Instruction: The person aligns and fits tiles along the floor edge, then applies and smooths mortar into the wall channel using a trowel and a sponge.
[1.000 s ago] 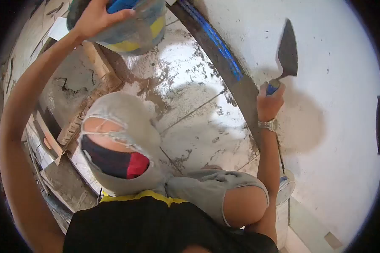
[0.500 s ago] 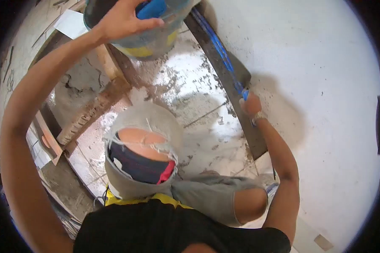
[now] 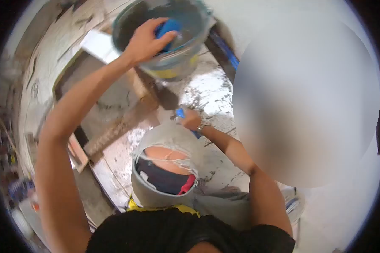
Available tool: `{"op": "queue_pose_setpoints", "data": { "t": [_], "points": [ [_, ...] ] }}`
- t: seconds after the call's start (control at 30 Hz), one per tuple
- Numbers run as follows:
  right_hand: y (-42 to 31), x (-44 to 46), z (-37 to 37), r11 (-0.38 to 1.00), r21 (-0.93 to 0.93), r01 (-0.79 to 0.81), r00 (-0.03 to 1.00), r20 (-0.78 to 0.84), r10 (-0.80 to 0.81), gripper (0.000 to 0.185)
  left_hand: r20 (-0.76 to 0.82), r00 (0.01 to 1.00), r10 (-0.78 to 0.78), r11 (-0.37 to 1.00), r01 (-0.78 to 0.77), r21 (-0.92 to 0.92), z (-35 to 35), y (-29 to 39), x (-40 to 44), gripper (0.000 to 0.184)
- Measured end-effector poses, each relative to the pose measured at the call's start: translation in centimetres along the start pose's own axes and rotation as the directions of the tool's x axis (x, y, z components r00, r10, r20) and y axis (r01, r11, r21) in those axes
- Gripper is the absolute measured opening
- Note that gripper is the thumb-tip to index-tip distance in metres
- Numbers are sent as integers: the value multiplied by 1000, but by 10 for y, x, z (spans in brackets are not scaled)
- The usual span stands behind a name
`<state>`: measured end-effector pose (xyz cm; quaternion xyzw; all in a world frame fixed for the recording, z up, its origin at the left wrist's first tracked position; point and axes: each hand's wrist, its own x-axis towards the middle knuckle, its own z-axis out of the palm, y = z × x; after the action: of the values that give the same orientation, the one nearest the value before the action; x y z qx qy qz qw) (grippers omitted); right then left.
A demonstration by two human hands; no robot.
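Observation:
A large greenish-grey bucket [image 3: 175, 63] with yellow marks on its side stands at the top. Over its near rim reaches my left hand [image 3: 150, 42], the fingers curled around a rounded blue thing [image 3: 169, 33] whose kind I cannot make out. In front of the bucket, just beyond my bent knee, my right hand [image 3: 191, 119] is closed around the blue handle of a trowel [image 3: 168, 97]. The dark blade points up toward the bucket, over the floor. What lies deep in the bucket is hard to see.
A wood-edged tray [image 3: 109, 95] with grey mortar-like material is on the left. White-smeared floor tiles [image 3: 215, 90] lie ahead. A dark strip with blue lines [image 3: 223, 50] runs along the pale wall. A large blurred oval [image 3: 308, 105] covers much of the right side.
My right hand has moved left with the trowel, from the dark strip by the wall to in front of the bucket. The view has shifted; my left hand still grips the blue thing.

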<state>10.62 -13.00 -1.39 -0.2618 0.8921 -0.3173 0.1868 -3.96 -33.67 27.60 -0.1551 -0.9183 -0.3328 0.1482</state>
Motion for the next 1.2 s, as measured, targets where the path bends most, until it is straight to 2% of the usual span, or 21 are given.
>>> {"op": "queue_pose_setpoints", "data": {
  "t": [0.13, 0.23, 0.33, 0.4, 0.5, 0.53, 0.6, 0.67, 0.7, 0.73, 0.77, 0.8, 0.83, 0.9, 0.93, 1.0, 1.03, 1.1, 1.13, 1.17, 1.2],
  "points": [
    [-27, -39, -78, 987, -74, 142, 984, 120, -133, 28, 93, 990, -110, 989, 99, 114, 5, -16, -1, 61],
    [-43, -89, -196, 957, -264, 119, 953, 301, -35, 36, 319, 927, -196, 974, 147, 171, 4, -37, 3, 62],
    [-69, -208, -333, 989, 70, -132, 976, -165, 142, 50, 587, 786, -197, 899, 383, -211, 8, -107, 16, 64],
    [-112, -326, -373, 932, 339, -130, 740, -593, 319, 44, 673, 715, -190, 903, 396, -166, 12, -179, 35, 65],
    [-177, -544, -346, 631, 512, 583, 316, -858, 405, 33, 660, 711, -244, 925, 375, -62, 5, -206, 36, 66],
    [-204, -609, -329, 318, 402, 859, 260, -876, 405, 30, 649, 721, -242, 936, 351, -41, 6, -202, 36, 66],
    [-259, -702, -289, -175, 100, 979, 168, -887, 431, 25, 614, 760, -213, 961, 276, -8, 6, -180, 35, 66],
    [-279, -723, -274, 64, 134, 989, 94, -898, 429, 23, 606, 776, -173, 980, 196, 29, 16, -162, 46, 66],
    [-280, -717, -272, 359, 210, 909, 51, -914, 404, 22, 609, 779, -148, 987, 151, 47, 23, -151, 53, 66],
    [-278, -700, -276, 807, 266, 527, -24, -945, 327, 22, 611, 782, -121, 992, 107, 59, 33, -140, 60, 66],
    [-271, -679, -279, 970, 143, -197, -69, -989, 132, 21, 616, 781, -102, 995, 71, 74, 37, -130, 66, 66],
    [-255, -658, -289, 720, -23, -694, 33, -999, 0, 21, 626, 772, -107, 993, 49, 110, 49, -125, 73, 66],
    [-245, -654, -291, 533, -99, -840, 105, -994, -19, 22, 628, 772, -100, 991, 23, 129, 55, -116, 75, 67],
    [-219, -674, -282, 461, -8, -888, 90, -984, 156, 23, 640, 764, -82, 987, -26, 156, 68, -116, 87, 67],
    [-206, -711, -273, 431, 346, -834, 7, -773, 634, 24, 642, 763, -73, 983, -54, 176, 73, -105, 85, 67],
    [-172, -777, -196, 109, 457, -883, -104, -416, 903, 26, 664, 746, -56, 973, -109, 205, 88, -87, 90, 67],
    [-167, -802, -110, -43, 246, -968, -166, -506, 846, 28, 674, 737, -43, 968, -136, 210, 94, -78, 91, 67],
    [-208, -858, 5, -22, 181, -983, -112, -508, 854, 25, 697, 717, -24, 958, -182, 220, 115, -62, 92, 67],
    [-232, -876, 51, -238, 456, -858, -394, -286, 874, 25, 706, 708, -20, 953, -199, 227, 126, -55, 93, 67],
    [-263, -891, 88, -610, 505, -611, -608, 194, 770, 34, 716, 698, -10, 951, -215, 223, 134, -49, 95, 67],
    [-296, -930, 198, -726, 181, -664, -682, 253, 687, 59, 724, 690, -2, 949, -228, 220, 143, -42, 93, 67]
  ]
}}
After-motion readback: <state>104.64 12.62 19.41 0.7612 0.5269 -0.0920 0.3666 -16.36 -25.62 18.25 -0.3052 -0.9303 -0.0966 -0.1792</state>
